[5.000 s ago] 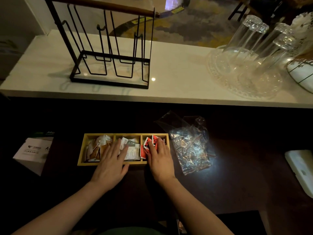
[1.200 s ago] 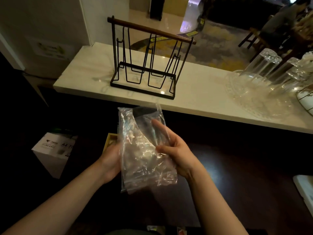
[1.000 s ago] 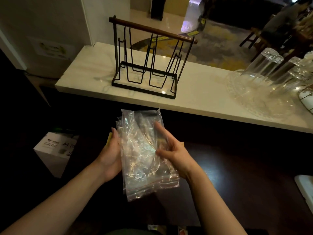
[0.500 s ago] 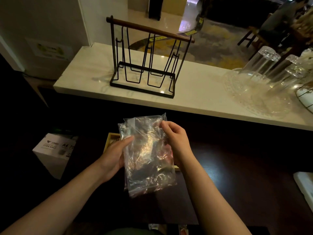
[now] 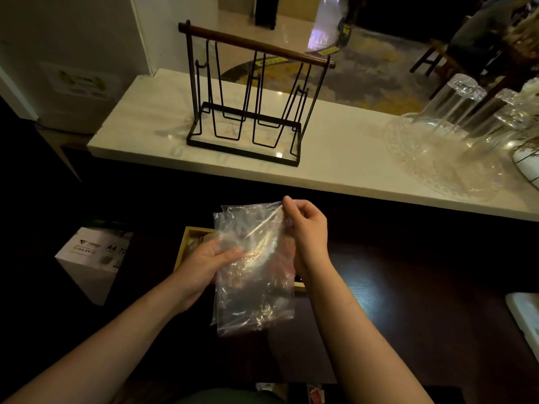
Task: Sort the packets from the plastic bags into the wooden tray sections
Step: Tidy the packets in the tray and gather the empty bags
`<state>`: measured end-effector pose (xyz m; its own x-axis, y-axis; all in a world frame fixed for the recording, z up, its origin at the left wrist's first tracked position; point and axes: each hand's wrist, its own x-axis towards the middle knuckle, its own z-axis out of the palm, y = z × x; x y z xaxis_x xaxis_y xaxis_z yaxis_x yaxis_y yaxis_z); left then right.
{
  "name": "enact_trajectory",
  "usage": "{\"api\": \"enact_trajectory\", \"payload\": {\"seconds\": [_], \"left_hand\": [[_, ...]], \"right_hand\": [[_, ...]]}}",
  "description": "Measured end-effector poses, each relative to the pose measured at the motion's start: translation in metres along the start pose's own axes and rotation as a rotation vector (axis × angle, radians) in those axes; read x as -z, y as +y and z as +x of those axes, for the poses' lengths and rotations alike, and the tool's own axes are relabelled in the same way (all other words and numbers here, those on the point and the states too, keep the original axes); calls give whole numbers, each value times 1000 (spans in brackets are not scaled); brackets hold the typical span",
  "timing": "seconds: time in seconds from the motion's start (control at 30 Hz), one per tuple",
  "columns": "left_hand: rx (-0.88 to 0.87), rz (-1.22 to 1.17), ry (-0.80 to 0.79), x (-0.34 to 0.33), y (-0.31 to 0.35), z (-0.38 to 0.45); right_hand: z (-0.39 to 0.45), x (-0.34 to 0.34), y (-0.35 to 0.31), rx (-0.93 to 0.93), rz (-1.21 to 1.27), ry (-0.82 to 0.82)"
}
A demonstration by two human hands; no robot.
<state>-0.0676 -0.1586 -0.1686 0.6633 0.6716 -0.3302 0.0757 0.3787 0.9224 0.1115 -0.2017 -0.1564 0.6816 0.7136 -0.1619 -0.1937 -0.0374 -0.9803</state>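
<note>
Both hands hold a stack of clear, empty-looking plastic bags upright above the dark table. My left hand grips the bags' left side at mid height. My right hand pinches their top right corner between thumb and fingers. The wooden tray lies on the table behind the bags; only its left end and a sliver of its front right rim show. The packets in it are hidden by the bags and my hands.
A white marble counter runs across behind the table, bearing a black wire rack and a glass tray with upturned glasses. A white paper box sits at the left. A white object lies at the table's right edge.
Five seconds ago both hands rested on the tray with the bags lying beside it. Since then I picked up the bags; in the last second my right hand slid up to their top corner.
</note>
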Motion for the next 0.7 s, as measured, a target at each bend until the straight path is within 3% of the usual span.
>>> {"api": "enact_trajectory", "payload": {"seconds": [0.1,0.27,0.4,0.53,0.7], "left_hand": [[1,-95,40,-2,-2,2],[16,-249,90,2,5,3],[-102,-119,207,-1,4,7],[-285,129,347,2,3,11],[-351,198,318,9,9,9]], "right_hand": [[0,3,0,-86,109,-16],[-8,12,0,-262,107,-316],[-15,15,8,-537,212,-490],[-22,10,12,-572,107,-536],[-26,14,14,-546,67,-516]]}}
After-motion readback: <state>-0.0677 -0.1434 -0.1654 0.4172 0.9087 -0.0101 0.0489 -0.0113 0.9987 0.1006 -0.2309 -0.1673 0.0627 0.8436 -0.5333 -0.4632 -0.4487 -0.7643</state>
